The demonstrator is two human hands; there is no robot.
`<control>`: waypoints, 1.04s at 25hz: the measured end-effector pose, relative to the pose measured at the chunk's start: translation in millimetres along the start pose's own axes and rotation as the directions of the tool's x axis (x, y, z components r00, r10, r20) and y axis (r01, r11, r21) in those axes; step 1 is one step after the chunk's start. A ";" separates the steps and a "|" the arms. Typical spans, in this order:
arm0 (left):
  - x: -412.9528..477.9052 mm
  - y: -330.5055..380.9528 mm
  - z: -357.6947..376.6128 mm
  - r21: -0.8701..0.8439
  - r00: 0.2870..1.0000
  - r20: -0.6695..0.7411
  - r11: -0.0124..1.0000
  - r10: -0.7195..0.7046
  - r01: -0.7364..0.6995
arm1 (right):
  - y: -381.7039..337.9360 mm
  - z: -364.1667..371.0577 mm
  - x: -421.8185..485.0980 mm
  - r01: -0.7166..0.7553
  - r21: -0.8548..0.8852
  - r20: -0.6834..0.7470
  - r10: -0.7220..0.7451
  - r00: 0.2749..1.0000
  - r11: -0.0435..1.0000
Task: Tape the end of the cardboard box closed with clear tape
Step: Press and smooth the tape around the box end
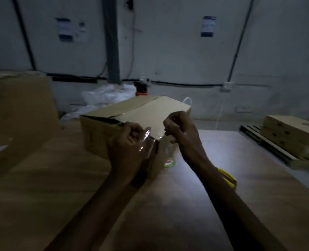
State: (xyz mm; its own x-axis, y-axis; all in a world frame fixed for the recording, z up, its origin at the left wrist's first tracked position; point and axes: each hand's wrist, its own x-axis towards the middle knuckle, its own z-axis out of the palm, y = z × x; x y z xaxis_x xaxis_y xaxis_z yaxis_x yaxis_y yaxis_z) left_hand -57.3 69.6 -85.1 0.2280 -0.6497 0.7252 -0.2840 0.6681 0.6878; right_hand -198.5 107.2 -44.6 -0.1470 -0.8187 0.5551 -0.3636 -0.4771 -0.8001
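left hand [130, 142] pinches the clear tape [147, 133], likely flimsy and clingy, at the stiff cardboard box [150, 111] edge, right hand [179, 131] seemingly pinching its other end; best held taut by the ends.

brown cardboard box [132, 113] on table, clear tape [146, 134] at near top edge

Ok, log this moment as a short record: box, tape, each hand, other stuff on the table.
box: cardboard, on the table, top flaps folded down
tape: shiny clear strip at the near top edge
left hand: grips the tape
right hand: fingers curled, apparently pinching the tape's other end
other: yellow tool under the right forearm
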 end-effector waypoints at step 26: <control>-24.8 -31.0 6.9 0.103 1.000 0.006 0.995 -0.016 0.015 | 59.8 16.0 -5.4 -0.007 0.087 -0.132 0.018 0.991 0.996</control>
State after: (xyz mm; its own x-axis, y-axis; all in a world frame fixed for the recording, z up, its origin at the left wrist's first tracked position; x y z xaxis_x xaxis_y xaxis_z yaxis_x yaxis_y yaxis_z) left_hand -60.5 62.5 -124.6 0.2273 -0.6623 0.7139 -0.3747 0.6172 0.6919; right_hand -204.7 78.0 -99.0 -0.2741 -0.7779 0.5655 -0.2813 -0.4975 -0.8206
